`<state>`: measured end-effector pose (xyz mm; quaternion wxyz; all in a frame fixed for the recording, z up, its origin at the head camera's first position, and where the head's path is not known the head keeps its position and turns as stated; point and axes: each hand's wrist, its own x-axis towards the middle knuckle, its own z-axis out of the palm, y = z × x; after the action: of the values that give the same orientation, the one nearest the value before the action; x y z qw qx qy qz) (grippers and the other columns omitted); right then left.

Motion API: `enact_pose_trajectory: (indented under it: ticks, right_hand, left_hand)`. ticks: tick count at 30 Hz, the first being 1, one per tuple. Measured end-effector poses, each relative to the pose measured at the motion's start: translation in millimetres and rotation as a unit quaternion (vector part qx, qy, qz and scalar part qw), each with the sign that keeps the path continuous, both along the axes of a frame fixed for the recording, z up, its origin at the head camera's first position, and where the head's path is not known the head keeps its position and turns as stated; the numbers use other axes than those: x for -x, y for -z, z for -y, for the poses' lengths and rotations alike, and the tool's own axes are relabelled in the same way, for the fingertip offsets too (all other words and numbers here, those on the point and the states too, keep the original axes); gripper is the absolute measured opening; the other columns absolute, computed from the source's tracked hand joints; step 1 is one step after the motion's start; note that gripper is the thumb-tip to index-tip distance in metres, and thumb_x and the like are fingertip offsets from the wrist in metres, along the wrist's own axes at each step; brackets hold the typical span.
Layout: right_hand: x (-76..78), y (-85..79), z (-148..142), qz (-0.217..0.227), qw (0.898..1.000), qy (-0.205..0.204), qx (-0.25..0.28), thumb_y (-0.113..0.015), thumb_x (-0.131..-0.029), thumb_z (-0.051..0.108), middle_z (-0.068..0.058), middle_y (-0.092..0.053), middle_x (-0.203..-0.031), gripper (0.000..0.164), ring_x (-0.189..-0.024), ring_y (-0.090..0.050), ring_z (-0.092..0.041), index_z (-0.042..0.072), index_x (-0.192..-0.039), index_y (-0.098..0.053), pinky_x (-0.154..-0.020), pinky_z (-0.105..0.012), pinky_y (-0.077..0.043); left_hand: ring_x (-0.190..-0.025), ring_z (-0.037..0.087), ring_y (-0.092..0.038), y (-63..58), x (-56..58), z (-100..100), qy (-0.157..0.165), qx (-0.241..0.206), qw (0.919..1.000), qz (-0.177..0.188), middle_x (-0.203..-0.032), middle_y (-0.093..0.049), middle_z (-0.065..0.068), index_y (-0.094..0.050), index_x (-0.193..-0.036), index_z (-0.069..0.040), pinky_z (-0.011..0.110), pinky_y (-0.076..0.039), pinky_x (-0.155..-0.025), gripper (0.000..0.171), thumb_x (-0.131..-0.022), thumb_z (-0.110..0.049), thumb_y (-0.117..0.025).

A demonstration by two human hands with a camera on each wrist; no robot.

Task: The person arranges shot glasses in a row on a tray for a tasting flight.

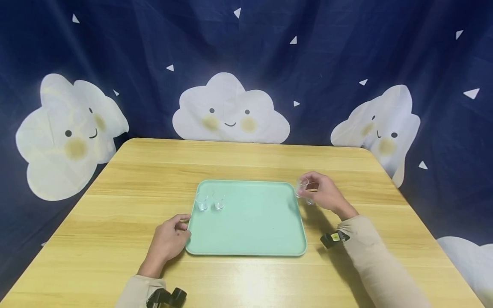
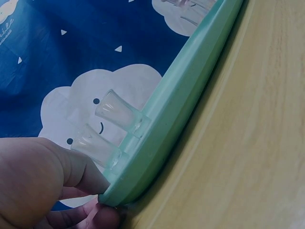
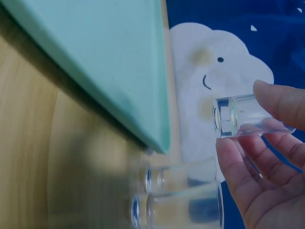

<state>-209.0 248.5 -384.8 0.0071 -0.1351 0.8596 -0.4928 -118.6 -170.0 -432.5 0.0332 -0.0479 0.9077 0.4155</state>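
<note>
My right hand (image 1: 325, 192) holds a small clear shot glass (image 3: 248, 114) between thumb and fingers, lifted just off the right edge of a mint-green tray (image 1: 250, 226). Below that hand, two more shot glasses (image 3: 186, 207) stand on the table beside the tray; in the head view the hand mostly hides them. At the tray's left edge, my left hand (image 1: 169, 237) grips the rim, its fingers (image 2: 88, 176) around the edge. Two clear shot glasses, one left (image 1: 202, 202) and one right (image 1: 218, 202), stand upright side by side on the tray's left part.
The tray lies on a light wooden table (image 1: 146, 171). Behind the table hangs a dark blue curtain (image 1: 316, 85) printed with smiling white clouds and small triangles. A dark camera mount is strapped to each wrist over beige sleeves (image 1: 379, 261).
</note>
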Motion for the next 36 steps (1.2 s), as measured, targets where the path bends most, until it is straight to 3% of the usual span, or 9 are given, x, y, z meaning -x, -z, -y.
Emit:
enact_pose_trajectory:
  ticks: [2,8,12,17,36]
  right_hand:
    - [0.8,0.4,4,0.009,1.0,-0.004,0.004,-0.075,-0.081,0.005,-0.018,-0.062,-0.099,0.037,-0.09,-0.064,-0.031,-0.005,-0.112,-0.059,-0.058,-0.042,-0.055]
    - [4.3,4.1,17,-0.009,1.0,-0.009,-0.028,-0.074,-0.082,0.002,-0.018,-0.062,-0.101,0.036,-0.092,-0.065,-0.032,-0.008,-0.113,-0.059,-0.067,-0.031,-0.052]
    - [5.6,6.8,27,-0.021,0.999,-0.015,-0.035,-0.073,-0.082,-0.001,-0.02,-0.062,-0.099,0.034,-0.091,-0.064,-0.035,-0.01,-0.111,-0.059,-0.073,-0.035,-0.052]
    - [8.0,10.0,37,-0.012,0.999,-0.028,-0.026,-0.076,-0.081,0.005,-0.015,-0.063,-0.101,0.036,-0.092,-0.064,-0.029,-0.006,-0.113,-0.061,-0.079,-0.037,-0.051]
    - [13.7,17.8,73,0.004,0.997,-0.069,-0.029,-0.078,-0.08,0.008,-0.01,-0.064,-0.099,0.036,-0.091,-0.064,-0.027,-0.003,-0.11,-0.062,-0.079,-0.038,-0.051]
  left_hand:
    - [-0.08,0.019,-0.058,0.1,0.0,0,0.0,0.0,1.0,-0.001,-0.095,-0.064,0.008,-0.061,-0.125,-0.002,0.032,-0.046,-0.069,0.042,-0.084,-0.005,-0.058]
    - [-0.079,0.018,-0.058,1.0,0.2,0,0.0,0.001,1.0,-0.004,-0.095,-0.064,0.007,-0.061,-0.125,-0.002,0.032,-0.046,-0.069,0.041,-0.084,-0.005,-0.058]
    - [-0.079,0.018,-0.058,2.2,0.4,0,0.0,0.001,1.0,-0.004,-0.095,-0.064,0.007,-0.061,-0.125,-0.002,0.032,-0.046,-0.069,0.041,-0.084,-0.005,-0.058]
    - [-0.08,0.019,-0.058,2.6,0.6,0,0.001,0.002,1.0,-0.004,-0.095,-0.064,0.008,-0.061,-0.126,-0.002,0.032,-0.046,-0.069,0.042,-0.084,-0.005,-0.059]
    - [-0.082,0.019,-0.06,1.9,1.2,1,0.003,0.0,1.0,-0.008,-0.097,-0.064,0.009,-0.061,-0.126,-0.001,0.034,-0.048,-0.072,0.041,-0.085,-0.005,-0.059]
